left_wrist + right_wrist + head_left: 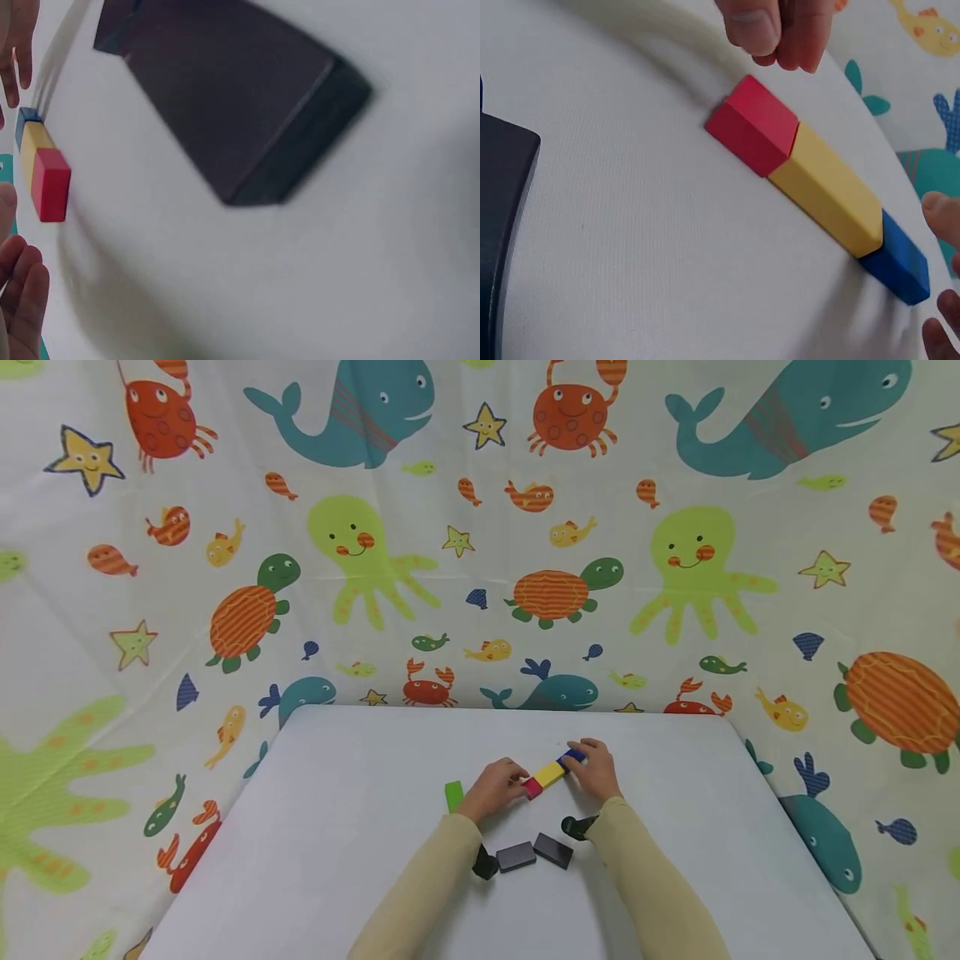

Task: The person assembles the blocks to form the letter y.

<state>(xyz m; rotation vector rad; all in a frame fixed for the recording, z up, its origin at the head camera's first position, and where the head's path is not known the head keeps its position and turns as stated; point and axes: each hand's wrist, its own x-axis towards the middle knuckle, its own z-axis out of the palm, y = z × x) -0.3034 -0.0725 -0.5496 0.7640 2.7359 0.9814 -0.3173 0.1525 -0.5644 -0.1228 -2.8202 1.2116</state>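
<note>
A sea-creature cloth is backing the white tabletop. At centre, a red block, yellow block and blue block are lying end to end. The left hand is hovering loosely curled beside red, apparently not gripping; the right hand is fingering blue, grip unclear. They look rigid, light and best pinched across the long sides.

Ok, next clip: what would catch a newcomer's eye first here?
A row of red block, yellow block and blue block lies end to end mid-table, with the left hand at the red end and the right hand at the blue end. A green block lies left of them, two dark blocks nearer the person.
</note>
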